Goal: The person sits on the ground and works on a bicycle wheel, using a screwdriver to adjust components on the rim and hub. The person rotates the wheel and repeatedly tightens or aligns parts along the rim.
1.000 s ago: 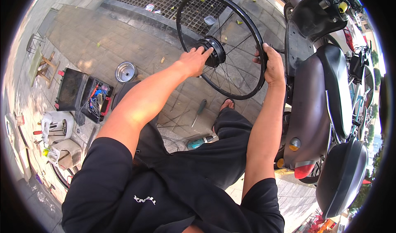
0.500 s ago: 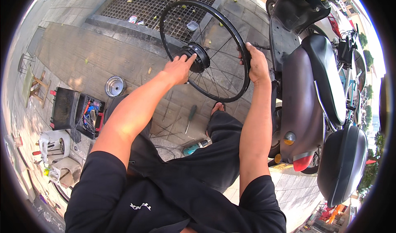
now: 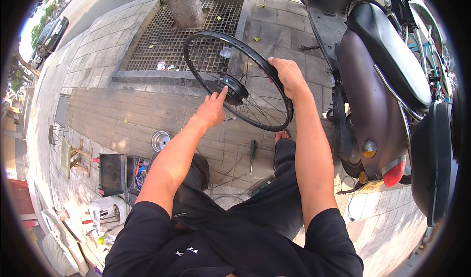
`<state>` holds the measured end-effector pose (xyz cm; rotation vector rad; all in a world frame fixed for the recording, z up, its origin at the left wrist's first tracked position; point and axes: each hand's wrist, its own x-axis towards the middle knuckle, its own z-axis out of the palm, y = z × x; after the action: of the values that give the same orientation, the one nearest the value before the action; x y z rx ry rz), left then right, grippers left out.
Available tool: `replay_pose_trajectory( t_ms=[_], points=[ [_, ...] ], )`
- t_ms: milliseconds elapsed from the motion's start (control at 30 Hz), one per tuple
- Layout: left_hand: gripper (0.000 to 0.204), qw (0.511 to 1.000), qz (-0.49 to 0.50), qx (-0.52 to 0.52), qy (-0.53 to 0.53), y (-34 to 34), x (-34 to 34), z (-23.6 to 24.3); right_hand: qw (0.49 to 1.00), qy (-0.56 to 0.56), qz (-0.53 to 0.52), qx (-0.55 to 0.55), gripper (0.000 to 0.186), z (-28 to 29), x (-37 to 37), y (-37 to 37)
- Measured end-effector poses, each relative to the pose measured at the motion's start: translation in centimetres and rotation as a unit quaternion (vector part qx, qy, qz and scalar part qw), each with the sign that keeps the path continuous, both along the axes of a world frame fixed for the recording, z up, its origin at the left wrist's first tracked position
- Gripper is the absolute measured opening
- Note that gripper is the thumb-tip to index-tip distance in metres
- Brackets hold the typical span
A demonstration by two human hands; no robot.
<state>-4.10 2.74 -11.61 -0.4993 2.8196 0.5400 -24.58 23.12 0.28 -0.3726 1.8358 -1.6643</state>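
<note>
A spoked wheel with a black rim (image 3: 245,49) is held up in front of me, tilted, with a thick black hub (image 3: 234,91) at its middle. My right hand (image 3: 290,78) grips the rim on the right side, thumb on the near face, the other fingers mostly hidden behind it. At the hub, my left hand (image 3: 211,109) has its index finger stretched onto the black casing, while its other fingers curl at the hub's near side. What those curled fingers press on is partly hidden. Thin spokes run from hub to rim.
A screwdriver (image 3: 253,152) and loose thin spokes lie on the paving before my legs. To the left are a round metal bowl (image 3: 160,140), an opened toolbox (image 3: 112,175) and a white container (image 3: 105,213). A scooter (image 3: 368,76) stands close on my right; beyond the wheel is a tree trunk (image 3: 181,4).
The view has tilted up and turned, so the tree and road show more. Both hands keep their places on the wheel, which sits lower in the picture.
</note>
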Motion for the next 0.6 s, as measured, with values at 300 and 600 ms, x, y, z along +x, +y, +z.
replay_pose_trajectory(
  t_ms=[300,600],
  points=[
    [0.094,1.000,-0.001,-0.003,-0.022,1.3,0.2,1.0,0.999,0.042,0.002,0.012,0.037,-0.4,-0.2,0.4],
    [0.082,1.000,-0.022,0.019,0.004,2.1,-0.1,2.3,0.998,0.049,0.002,0.026,0.043,-0.2,-0.2,1.2]
  ],
)
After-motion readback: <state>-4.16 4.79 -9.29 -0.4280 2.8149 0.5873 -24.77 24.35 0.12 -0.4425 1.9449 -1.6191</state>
